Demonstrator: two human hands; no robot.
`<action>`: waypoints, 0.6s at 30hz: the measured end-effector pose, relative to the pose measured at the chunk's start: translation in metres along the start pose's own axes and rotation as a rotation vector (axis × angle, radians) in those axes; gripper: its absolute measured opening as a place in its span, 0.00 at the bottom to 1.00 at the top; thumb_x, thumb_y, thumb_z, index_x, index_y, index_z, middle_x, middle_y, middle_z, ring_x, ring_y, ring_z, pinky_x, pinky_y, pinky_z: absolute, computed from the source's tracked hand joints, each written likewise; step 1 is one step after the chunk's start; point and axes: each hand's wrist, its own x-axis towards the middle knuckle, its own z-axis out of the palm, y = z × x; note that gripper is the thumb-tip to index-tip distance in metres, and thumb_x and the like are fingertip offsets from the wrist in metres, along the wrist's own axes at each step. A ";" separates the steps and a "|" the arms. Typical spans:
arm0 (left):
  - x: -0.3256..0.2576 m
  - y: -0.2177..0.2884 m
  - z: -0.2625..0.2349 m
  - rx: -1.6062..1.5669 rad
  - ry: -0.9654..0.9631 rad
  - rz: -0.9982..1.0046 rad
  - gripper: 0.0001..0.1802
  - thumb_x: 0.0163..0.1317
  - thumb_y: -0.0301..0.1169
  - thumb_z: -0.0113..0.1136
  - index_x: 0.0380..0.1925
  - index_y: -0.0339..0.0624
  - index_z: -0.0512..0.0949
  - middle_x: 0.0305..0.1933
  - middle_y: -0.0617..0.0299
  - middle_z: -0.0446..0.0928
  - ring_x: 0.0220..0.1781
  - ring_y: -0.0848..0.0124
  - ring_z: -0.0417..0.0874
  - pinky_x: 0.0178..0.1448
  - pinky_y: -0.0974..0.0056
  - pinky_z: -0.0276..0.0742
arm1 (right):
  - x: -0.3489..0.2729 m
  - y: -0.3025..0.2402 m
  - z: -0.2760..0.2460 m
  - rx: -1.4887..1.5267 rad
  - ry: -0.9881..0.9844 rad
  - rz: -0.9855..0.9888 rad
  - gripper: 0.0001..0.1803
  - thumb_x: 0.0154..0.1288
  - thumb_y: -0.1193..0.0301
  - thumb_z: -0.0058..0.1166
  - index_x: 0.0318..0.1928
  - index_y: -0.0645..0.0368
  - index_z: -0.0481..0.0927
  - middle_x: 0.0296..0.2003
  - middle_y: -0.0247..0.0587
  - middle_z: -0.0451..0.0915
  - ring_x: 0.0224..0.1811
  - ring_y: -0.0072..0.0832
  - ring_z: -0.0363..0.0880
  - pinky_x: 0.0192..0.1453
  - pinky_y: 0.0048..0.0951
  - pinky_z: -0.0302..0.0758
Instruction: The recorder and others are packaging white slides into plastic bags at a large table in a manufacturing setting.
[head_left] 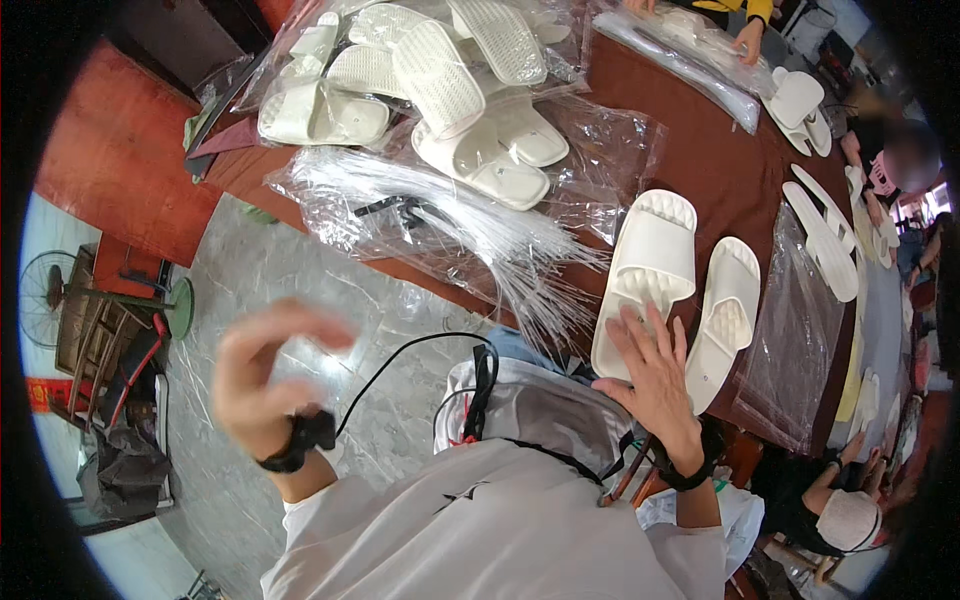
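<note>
The right hand (655,385) lies flat, fingers spread wide, fingertips pressing the heel end of a cream-white moulded plastic slide sandal (648,270) on the dark red table (720,170). Its twin slide sandal (725,315) lies just beyond the little finger. The left hand (265,375) hangs blurred off the table, fingers loosely curled, holding nothing. Ahead of the fingertips lies a bundle of clear thin plastic strips (470,225).

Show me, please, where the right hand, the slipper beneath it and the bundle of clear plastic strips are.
right hand (655,375): head view, back of the hand.
white slipper (655,245): head view, its strap.
bundle of clear plastic strips (450,215): head view, mid-bundle.
</note>
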 end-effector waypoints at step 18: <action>0.117 -0.167 0.109 0.751 -0.230 0.405 0.18 0.54 0.25 0.61 0.47 0.47 0.80 0.55 0.56 0.78 0.56 0.54 0.76 0.58 0.55 0.73 | -0.020 0.021 0.003 -0.040 0.009 0.158 0.36 0.56 0.68 0.56 0.67 0.55 0.65 0.70 0.44 0.59 0.73 0.47 0.52 0.74 0.59 0.46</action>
